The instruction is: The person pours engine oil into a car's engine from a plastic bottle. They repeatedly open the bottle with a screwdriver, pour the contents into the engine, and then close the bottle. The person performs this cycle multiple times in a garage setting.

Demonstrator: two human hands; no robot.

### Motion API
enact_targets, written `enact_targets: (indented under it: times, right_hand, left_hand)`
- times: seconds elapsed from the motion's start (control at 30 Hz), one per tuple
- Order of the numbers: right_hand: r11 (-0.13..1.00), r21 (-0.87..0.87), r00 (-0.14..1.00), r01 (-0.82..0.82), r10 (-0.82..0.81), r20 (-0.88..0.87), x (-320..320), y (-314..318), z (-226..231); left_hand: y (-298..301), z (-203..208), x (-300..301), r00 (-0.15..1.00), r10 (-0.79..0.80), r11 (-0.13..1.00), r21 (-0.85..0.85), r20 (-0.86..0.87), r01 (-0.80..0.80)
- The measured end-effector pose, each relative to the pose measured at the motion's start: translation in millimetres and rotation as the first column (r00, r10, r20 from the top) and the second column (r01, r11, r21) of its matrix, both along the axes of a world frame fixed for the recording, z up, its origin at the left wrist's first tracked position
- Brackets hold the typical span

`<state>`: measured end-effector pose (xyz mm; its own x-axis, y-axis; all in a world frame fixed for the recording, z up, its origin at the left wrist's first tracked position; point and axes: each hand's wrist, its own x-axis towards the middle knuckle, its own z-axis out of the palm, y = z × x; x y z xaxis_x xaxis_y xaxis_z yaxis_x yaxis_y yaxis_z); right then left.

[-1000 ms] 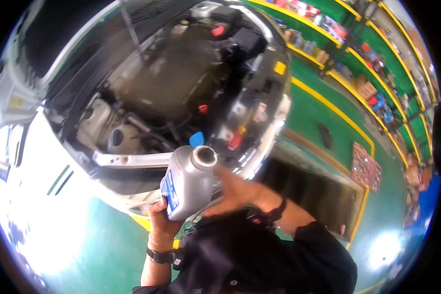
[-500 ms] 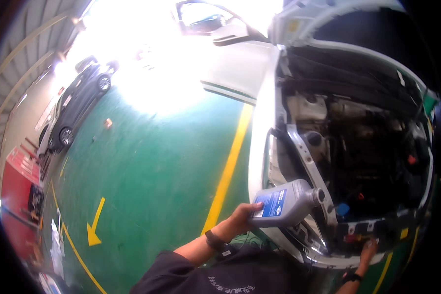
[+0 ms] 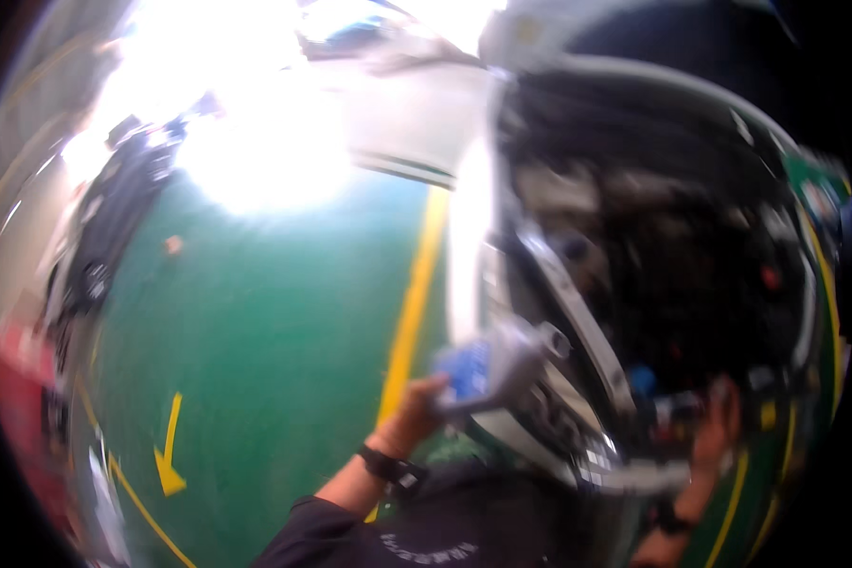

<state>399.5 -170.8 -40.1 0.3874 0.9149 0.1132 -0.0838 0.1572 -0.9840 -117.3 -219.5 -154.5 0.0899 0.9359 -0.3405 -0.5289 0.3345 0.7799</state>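
My left hand is closed around a grey plastic oil bottle with a blue label. The bottle lies tilted, its neck pointing right, over the fender beside the open engine bay. Over the front edge of the bay is my right hand, its fingers smeared by motion; whether it holds anything does not show. A blue cap-like part sits in the bay, left of that hand.
The white car's raised hood is above the bay, and its front door stands open. A dark car is parked at the far left, near a red cabinet. Yellow lines cross the green floor.
The view has shifted and blurred. My right hand has lifted from the front edge of the bay, fingers now pointing upward. The left hand still grips the oil bottle.
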Motion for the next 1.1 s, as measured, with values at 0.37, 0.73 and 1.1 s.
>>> enact_targets:
  times: [0.37, 0.73, 1.1]
  right_hand:
    - [0.744, 0.127, 0.737, -0.656, 0.594, 0.323, -199.3, 43.4, 83.2]
    - [0.594, -0.080, 0.454, -0.801, 0.689, 0.565, -264.3, 56.2, 91.3]
    - [0.569, -0.026, 0.354, -0.822, 0.545, 0.760, -291.3, 54.3, 67.7]
  left_hand:
    - [17.1, 69.9, 0.4, 0.943, 0.002, 0.996, -0.080, 0.334, 0.026]
    - [-19.2, 80.5, -38.6, 0.942, 0.130, 0.989, -0.109, 0.310, -0.101]
    - [-53.7, 100.4, -67.3, 0.968, 0.251, 0.967, 0.039, 0.015, -0.251]
